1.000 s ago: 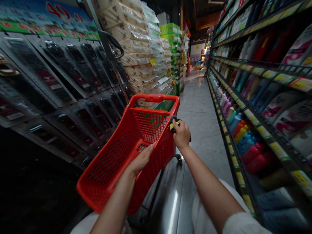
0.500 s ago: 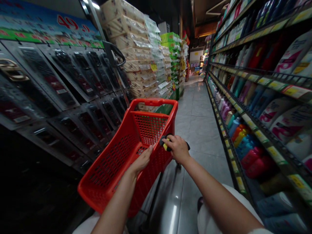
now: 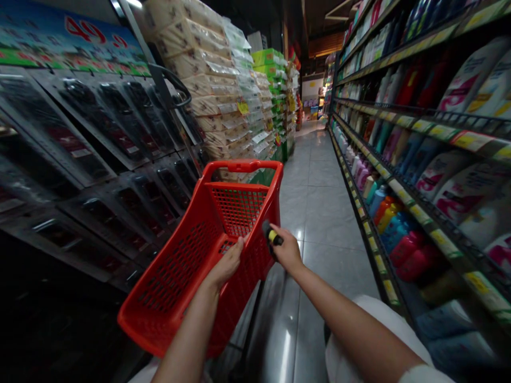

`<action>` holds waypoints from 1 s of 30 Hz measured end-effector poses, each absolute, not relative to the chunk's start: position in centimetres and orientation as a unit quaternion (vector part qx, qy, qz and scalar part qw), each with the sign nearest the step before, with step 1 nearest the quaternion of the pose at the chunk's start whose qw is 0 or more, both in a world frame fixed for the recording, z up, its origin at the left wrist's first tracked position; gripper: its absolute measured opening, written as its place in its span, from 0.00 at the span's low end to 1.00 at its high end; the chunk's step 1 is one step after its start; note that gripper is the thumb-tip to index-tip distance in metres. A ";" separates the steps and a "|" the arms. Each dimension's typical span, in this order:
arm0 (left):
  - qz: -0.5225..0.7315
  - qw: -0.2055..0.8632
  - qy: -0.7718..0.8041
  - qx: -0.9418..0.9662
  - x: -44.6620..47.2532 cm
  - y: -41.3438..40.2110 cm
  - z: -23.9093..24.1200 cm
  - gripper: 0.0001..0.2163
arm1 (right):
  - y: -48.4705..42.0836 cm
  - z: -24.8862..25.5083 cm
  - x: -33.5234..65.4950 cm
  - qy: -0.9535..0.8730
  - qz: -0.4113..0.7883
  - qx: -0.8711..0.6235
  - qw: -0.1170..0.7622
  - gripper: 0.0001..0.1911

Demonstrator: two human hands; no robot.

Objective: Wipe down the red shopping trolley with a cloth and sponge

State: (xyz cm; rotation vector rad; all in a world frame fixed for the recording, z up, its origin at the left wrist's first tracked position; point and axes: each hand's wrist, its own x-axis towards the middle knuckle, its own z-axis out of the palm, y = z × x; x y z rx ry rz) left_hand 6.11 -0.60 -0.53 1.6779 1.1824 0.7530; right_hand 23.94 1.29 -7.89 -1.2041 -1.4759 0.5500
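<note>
A red plastic shopping basket [image 3: 187, 266] on a wheeled frame tilts in front of me in a shop aisle. My left hand [image 3: 227, 264] is closed over the basket's near rim. My right hand [image 3: 286, 252] is beside the basket's right edge, closed round a small black and yellow object [image 3: 271, 235] that sticks up out of the fist. The basket's mesh floor looks bare.
Hanging racks of dark packaged goods [image 3: 99, 154] fill the left side, with stacked wrapped tissue packs [image 3: 215, 85] beyond. Shelves of coloured bottles [image 3: 399, 213] with yellow price tags line the right. A grey tiled floor [image 3: 319, 213] runs ahead down the aisle.
My right hand has come down and back from the basket's upper right rim to its near right edge, still gripping the black and yellow object. The basket has shifted slightly left.
</note>
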 end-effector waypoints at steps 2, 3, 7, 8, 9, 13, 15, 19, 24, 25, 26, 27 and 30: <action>0.300 0.466 0.485 0.676 6.3 -0.9 -0.3 0.44 | 3.9 -7.9 24.7 -0.505 0.251 -0.555 0.612 0.27; 0.296 0.467 0.487 0.676 6.4 -1.1 -0.2 0.44 | 5.0 -7.7 24.9 -0.483 0.247 -0.558 0.628 0.27; 0.283 0.443 0.494 0.693 6.6 -1.5 -0.3 0.43 | 6.6 -6.9 24.9 -0.529 0.186 -0.539 0.628 0.24; 0.282 0.435 0.498 0.696 6.6 -1.5 -0.5 0.43 | 6.5 -7.0 24.7 -0.541 0.170 -0.552 0.612 0.24; 0.281 0.430 0.499 0.697 6.6 -1.4 -0.6 0.43 | 6.2 -7.3 24.6 -0.546 0.159 -0.572 0.591 0.25; 0.283 0.444 0.486 0.698 6.6 -1.2 -1.0 0.44 | 5.7 -8.7 23.9 -0.513 0.192 -0.645 0.534 0.24; 0.284 0.445 0.492 0.693 6.8 -1.2 -0.9 0.44 | 6.4 -8.4 24.1 -0.503 0.209 -0.628 0.555 0.20; 0.286 0.430 0.505 0.691 7.0 -1.2 -0.6 0.43 | 7.9 -7.3 25.5 -0.545 0.168 -0.554 0.607 0.23; 0.292 0.434 0.490 0.697 6.9 -1.0 -0.7 0.43 | 6.6 -10.0 26.0 -0.561 0.204 -0.624 0.503 0.23; 0.291 0.440 0.487 0.696 6.8 -0.9 -0.7 0.43 | 6.2 -10.7 25.7 -0.558 0.218 -0.631 0.492 0.21; 0.290 0.446 0.483 0.695 6.7 -0.8 -0.8 0.43 | 5.7 -11.1 25.3 -0.557 0.227 -0.629 0.493 0.19; 0.291 0.452 0.481 0.693 6.7 -0.7 -0.8 0.43 | 5.2 -11.3 24.8 -0.560 0.228 -0.617 0.504 0.19; 0.298 0.462 0.483 0.682 6.6 -0.4 -1.1 0.43 | 3.2 -10.7 23.3 -0.604 0.197 -0.544 0.548 0.20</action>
